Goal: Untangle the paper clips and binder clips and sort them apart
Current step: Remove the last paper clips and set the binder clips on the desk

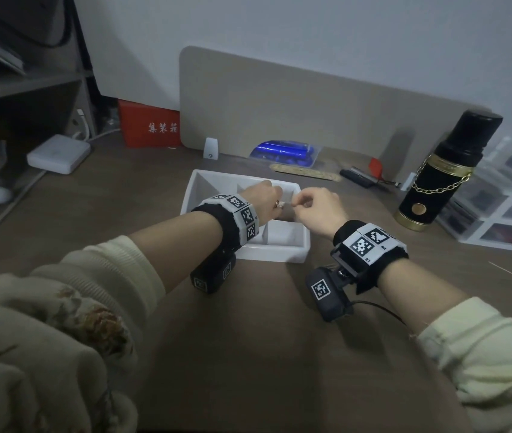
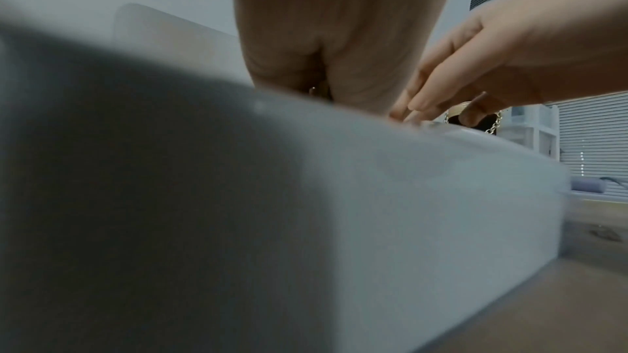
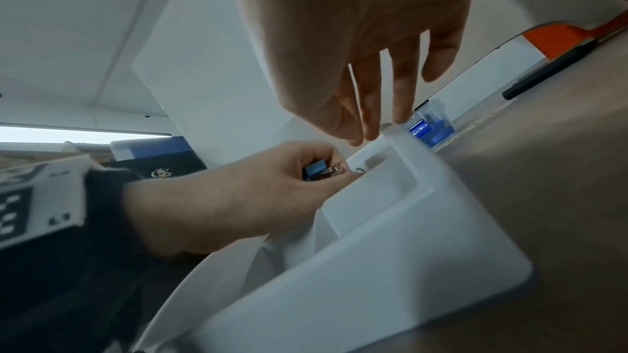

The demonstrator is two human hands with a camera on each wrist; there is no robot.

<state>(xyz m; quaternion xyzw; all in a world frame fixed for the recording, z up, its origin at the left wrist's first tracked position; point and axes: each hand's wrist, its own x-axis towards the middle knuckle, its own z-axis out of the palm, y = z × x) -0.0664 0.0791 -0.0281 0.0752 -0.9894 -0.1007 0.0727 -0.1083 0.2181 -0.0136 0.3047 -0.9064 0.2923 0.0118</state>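
I see both hands over the white tray [image 1: 279,251] on the bench [image 1: 248,339]. The left hand [image 3: 238,197], at 9 o'clock, has its fingers curled round a blue binder clip [image 3: 314,171] above a tray compartment. The right hand [image 1: 317,210], at 3 o'clock, pinches something thin next to it, probably a paper clip; too small to confirm.

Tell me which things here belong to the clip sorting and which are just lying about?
Part of the job:
- white divided tray
- blue binder clip, gripped by the left hand
- right hand, pinching beside it

Just lying about:
- black and gold flask
- red box
- blue packet
- clear drawers
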